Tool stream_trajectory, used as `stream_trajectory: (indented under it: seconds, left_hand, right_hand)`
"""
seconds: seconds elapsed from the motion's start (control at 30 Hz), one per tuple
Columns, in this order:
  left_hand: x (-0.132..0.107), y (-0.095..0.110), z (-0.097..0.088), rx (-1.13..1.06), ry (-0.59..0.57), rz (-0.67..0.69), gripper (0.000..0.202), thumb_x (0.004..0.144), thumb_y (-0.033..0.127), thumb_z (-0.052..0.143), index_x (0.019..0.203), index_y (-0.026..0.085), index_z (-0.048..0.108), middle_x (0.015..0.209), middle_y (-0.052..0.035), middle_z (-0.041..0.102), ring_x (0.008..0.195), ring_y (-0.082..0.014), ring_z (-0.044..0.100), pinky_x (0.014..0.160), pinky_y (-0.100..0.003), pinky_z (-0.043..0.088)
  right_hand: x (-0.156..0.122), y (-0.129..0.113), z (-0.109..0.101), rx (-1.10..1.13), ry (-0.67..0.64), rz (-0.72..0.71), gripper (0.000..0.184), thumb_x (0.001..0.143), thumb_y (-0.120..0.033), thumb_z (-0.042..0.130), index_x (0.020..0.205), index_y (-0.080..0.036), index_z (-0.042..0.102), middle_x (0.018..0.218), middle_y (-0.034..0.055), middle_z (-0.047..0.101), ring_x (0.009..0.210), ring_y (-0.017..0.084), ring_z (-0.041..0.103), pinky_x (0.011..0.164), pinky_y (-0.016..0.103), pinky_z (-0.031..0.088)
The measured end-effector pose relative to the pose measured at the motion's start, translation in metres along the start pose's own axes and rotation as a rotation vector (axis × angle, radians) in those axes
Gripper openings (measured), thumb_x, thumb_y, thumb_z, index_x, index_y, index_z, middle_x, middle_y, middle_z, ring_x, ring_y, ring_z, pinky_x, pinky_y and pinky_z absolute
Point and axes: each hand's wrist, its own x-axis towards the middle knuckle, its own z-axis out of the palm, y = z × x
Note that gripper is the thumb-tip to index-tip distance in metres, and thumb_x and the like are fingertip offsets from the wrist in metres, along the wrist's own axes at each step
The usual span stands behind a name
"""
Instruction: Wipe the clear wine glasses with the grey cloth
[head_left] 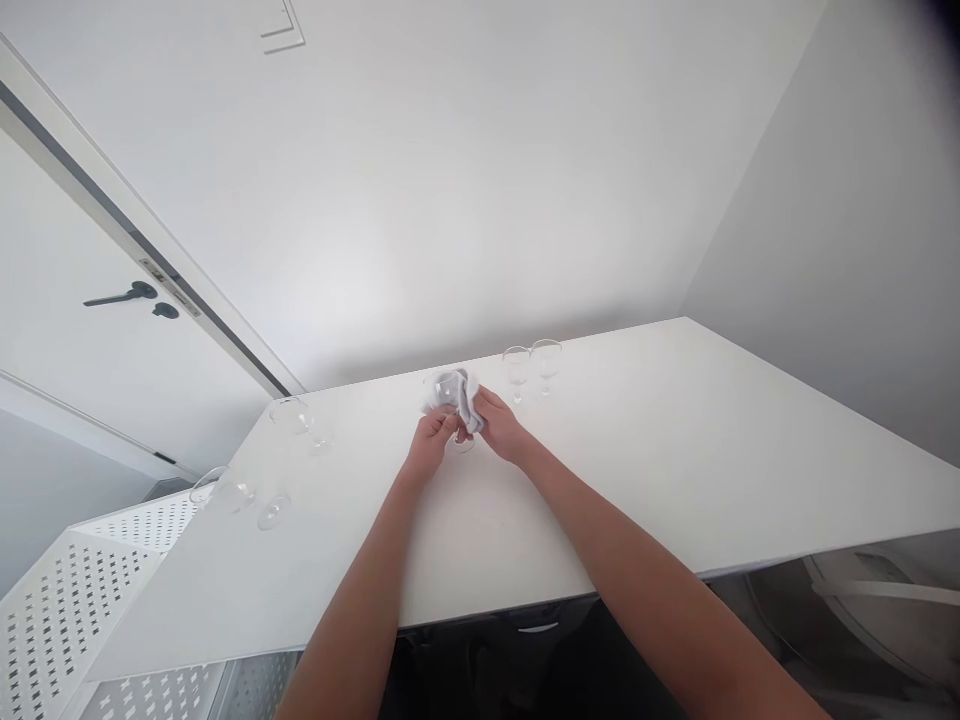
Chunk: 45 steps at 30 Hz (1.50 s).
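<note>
1. We are taking the cloth [469,402] as landmark; it is pale grey, bunched, and slightly blurring against the bowl of the stemmed glass [447,388].
2. Our left hand [433,440], just left of the cloth, is pinching this glass low down, near its stem.
3. Our right hand [499,424], at the right side of the cloth, is gripping the fabric; we are not managing to tell whether its hidden fingers are also pressing on the glass.
4. The foot of the held glass is showing just below the cloth; contact with the white counter [645,450] is remaining unclear to us.
5. Near the cloth, to its right, we are seeing a pair of clear glasses [547,362] standing close together.
6. Well left of the cloth, we are noting two more stemware pieces [274,512], one nearer to us.
7. Far left of the cloth, a dark door handle [124,296] is showing.
</note>
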Motion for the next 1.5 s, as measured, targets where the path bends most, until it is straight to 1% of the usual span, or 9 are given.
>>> stream_trajectory:
  seconds: [0.17,0.37,0.47,0.67,0.9,1.07,1.2,1.3,1.5]
  left_hand:
    - [-0.006,0.002,0.001,-0.345,-0.346,-0.199,0.052,0.093,0.069,0.054,0.078,0.019,0.055,0.057,0.0048,0.033,0.056,-0.0155,0.048,0.062,-0.032,0.038]
    - [-0.004,-0.012,0.011,-0.115,-0.115,-0.208,0.059,0.091,0.071,0.056,0.066,0.021,0.036,0.062,0.0049,0.028,0.055,-0.0110,0.033,0.055,-0.029,0.026]
    - [-0.004,-0.014,0.012,-0.047,-0.120,-0.201,0.060,0.092,0.069,0.056,0.065,0.022,0.031,0.061,0.0051,0.027,0.054,-0.0101,0.029,0.054,-0.028,0.023]
    - [-0.006,-0.004,0.001,-0.360,-0.369,-0.304,0.055,0.094,0.070,0.051,0.070,0.022,0.043,0.059,0.0094,0.020,0.048,-0.0082,0.024,0.066,-0.035,0.045]
    - [-0.007,-0.008,0.001,-0.263,-0.296,-0.238,0.058,0.094,0.065,0.056,0.062,0.022,0.034,0.058,0.0089,0.020,0.047,-0.0074,0.025,0.069,-0.037,0.046]
    - [-0.009,-0.007,0.002,-0.370,-0.404,-0.267,0.055,0.092,0.069,0.057,0.068,0.021,0.044,0.057,0.0096,0.022,0.045,-0.0067,0.026,0.067,-0.036,0.047]
    - [-0.007,-0.005,0.002,-0.387,-0.264,-0.216,0.055,0.092,0.068,0.057,0.066,0.019,0.053,0.053,0.0071,0.028,0.047,-0.0108,0.038,0.070,-0.038,0.048]
    - [-0.004,-0.007,0.003,-0.372,-0.090,-0.178,0.057,0.093,0.067,0.055,0.065,0.018,0.058,0.054,-0.0004,0.045,0.056,-0.0165,0.051,0.066,-0.037,0.047]
    - [0.003,-0.022,0.002,-0.225,0.272,-0.177,0.044,0.080,0.057,0.076,0.070,0.017,0.064,0.064,-0.0026,0.059,0.065,-0.0164,0.054,0.062,-0.031,0.043]
  right_hand:
    - [-0.006,-0.011,-0.002,0.077,-0.018,0.029,0.053,0.079,-0.048,0.079,0.120,-0.028,0.051,0.083,-0.0028,0.065,0.059,0.016,0.063,0.052,0.028,0.050]
    - [-0.003,-0.006,0.014,-0.409,0.402,-0.229,0.043,0.070,-0.036,0.082,0.107,-0.023,0.063,0.096,0.0037,0.068,0.086,0.021,0.062,0.074,0.034,0.054]
    - [-0.004,-0.004,0.022,-0.563,0.557,-0.373,0.047,0.070,-0.033,0.081,0.112,-0.026,0.064,0.105,0.0046,0.068,0.095,0.023,0.062,0.084,0.037,0.054]
    - [-0.006,-0.006,0.013,-0.059,0.162,0.028,0.038,0.083,-0.058,0.063,0.092,-0.021,0.061,0.078,0.0046,0.062,0.068,0.021,0.059,0.052,0.033,0.049]
    - [-0.009,-0.013,0.025,-0.580,0.410,-0.443,0.037,0.071,-0.036,0.077,0.106,-0.025,0.067,0.102,0.0049,0.066,0.090,0.022,0.060,0.079,0.037,0.053]
    - [-0.006,-0.015,0.022,-0.085,0.374,-0.158,0.032,0.082,-0.053,0.069,0.076,-0.023,0.058,0.067,0.0016,0.054,0.062,0.017,0.052,0.055,0.031,0.047]
    - [-0.007,-0.003,0.026,0.087,0.283,0.129,0.058,0.085,-0.080,0.051,0.071,-0.024,0.052,0.057,0.0009,0.049,0.045,0.016,0.047,0.037,0.030,0.036]
    - [-0.007,0.006,0.031,-0.082,0.259,0.073,0.055,0.083,-0.078,0.060,0.084,-0.022,0.060,0.061,0.0009,0.056,0.046,0.015,0.051,0.036,0.028,0.036]
    - [0.002,0.016,0.027,-0.256,0.277,-0.186,0.056,0.077,-0.046,0.083,0.123,-0.026,0.058,0.114,0.0061,0.067,0.103,0.021,0.064,0.083,0.034,0.056]
